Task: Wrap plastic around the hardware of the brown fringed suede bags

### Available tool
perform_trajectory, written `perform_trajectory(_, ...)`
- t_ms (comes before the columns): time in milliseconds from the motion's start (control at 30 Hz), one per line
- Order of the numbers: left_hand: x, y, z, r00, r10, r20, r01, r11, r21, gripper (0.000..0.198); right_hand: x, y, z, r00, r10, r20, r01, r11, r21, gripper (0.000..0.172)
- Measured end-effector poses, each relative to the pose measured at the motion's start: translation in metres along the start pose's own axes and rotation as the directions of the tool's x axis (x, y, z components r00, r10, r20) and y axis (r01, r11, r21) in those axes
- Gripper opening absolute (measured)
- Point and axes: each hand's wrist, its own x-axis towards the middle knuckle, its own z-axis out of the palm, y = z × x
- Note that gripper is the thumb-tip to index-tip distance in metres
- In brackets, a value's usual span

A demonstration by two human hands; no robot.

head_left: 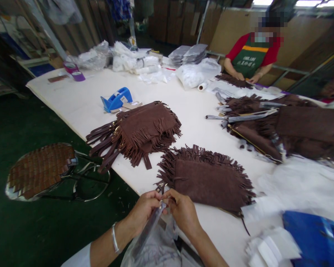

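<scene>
A dark brown fringed bag (208,181) lies flat on the table in front of me, its zip edge towards me. At its left corner is a metal clasp with a short brown strap end. My left hand (146,207) pinches the strap (151,227), which is covered in greyish plastic and hangs down towards my lap. Close beside it, my right hand (182,209) has its fingers closed on the same strap near the clasp. The exact fingertip contact is partly hidden. Beyond, a stack of fringed bags (147,122) lies with bare straps hanging over the table edge.
More fringed bags (308,128) with plastic-wrapped straps lie at right. A blue tape dispenser (117,99) stands behind the stack. White packing sheets (303,185) and a blue object (311,233) are near right. A co-worker (252,59) handles brown fringe across the table. A stool (41,170) stands left.
</scene>
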Motion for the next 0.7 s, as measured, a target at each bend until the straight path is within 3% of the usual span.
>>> perform_trajectory(167, 0.002, -0.004, -0.003, 0.994, 0.102, 0.034, -0.104, 0.993, 0.061, 0.018, 0.001, -0.006, -0.005, 1.000, -0.023, 0.017, 0.024, 0.998, -0.066, 0.027)
perform_trajectory(300, 0.008, -0.010, -0.005, 0.991, 0.137, -0.003, -0.137, 0.988, 0.077, 0.022, 0.001, -0.009, -0.005, 0.998, -0.048, 0.031, 0.051, 0.992, -0.112, 0.021)
perform_trajectory(400, 0.011, -0.011, -0.004, 0.993, 0.115, -0.036, -0.113, 0.992, 0.058, 0.020, 0.000, -0.008, -0.001, 0.999, -0.033, 0.028, 0.037, 0.990, -0.138, 0.018)
perform_trajectory(567, 0.011, -0.009, -0.001, 0.997, -0.006, -0.076, 0.002, 0.999, -0.046, 0.021, 0.002, -0.003, 0.002, 1.000, -0.019, 0.004, 0.019, 0.993, -0.113, 0.036)
perform_trajectory(700, 0.013, -0.011, -0.001, 0.995, 0.022, -0.099, -0.025, 0.999, -0.025, 0.016, 0.002, 0.001, 0.002, 0.999, -0.034, 0.025, 0.034, 0.999, 0.020, 0.033)
